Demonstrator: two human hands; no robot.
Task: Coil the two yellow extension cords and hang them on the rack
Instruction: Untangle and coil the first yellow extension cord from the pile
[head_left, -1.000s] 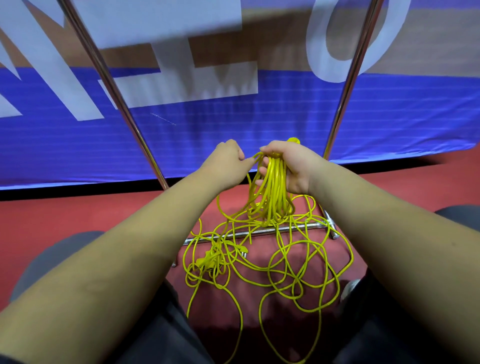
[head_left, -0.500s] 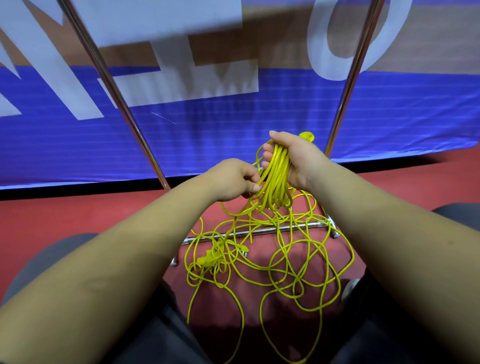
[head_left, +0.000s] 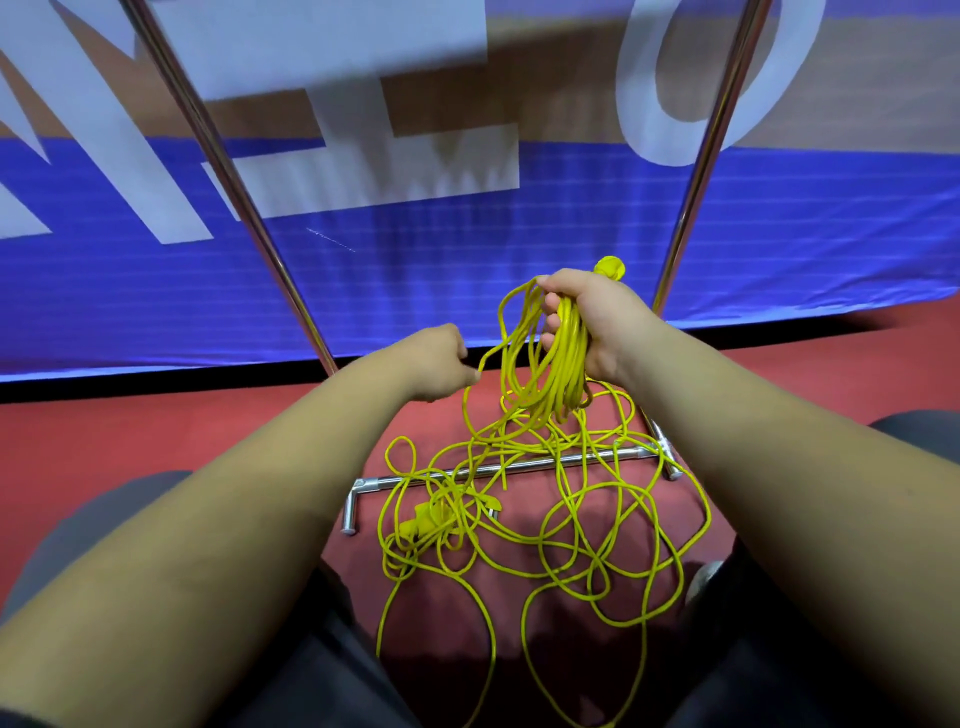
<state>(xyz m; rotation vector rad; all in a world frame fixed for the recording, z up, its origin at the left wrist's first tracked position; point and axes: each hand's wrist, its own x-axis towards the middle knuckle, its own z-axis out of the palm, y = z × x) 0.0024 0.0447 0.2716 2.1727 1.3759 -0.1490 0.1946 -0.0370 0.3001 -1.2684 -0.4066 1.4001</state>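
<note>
My right hand (head_left: 597, 322) grips a bunch of coiled yellow cord loops (head_left: 558, 369), with a yellow plug end (head_left: 610, 267) sticking out above the fist. My left hand (head_left: 436, 361) pinches a single strand of the same cord lower and to the left, so a loop spans between the hands. The loose yellow cord (head_left: 545, 525) lies tangled on the red floor, with yellow plugs (head_left: 431, 519) among the loops. The chrome rack stands behind, its left pole (head_left: 228, 176) and right pole (head_left: 706, 156) rising from a base bar (head_left: 519, 467).
A blue and brown banner (head_left: 467, 249) with large white letters hangs behind the rack. The red floor (head_left: 130, 426) spreads to both sides. My dark trouser legs (head_left: 291, 675) frame the tangle at the bottom.
My left hand has come down and away to the left from my right hand, drawing a strand out. My right hand with the coil has risen slightly.
</note>
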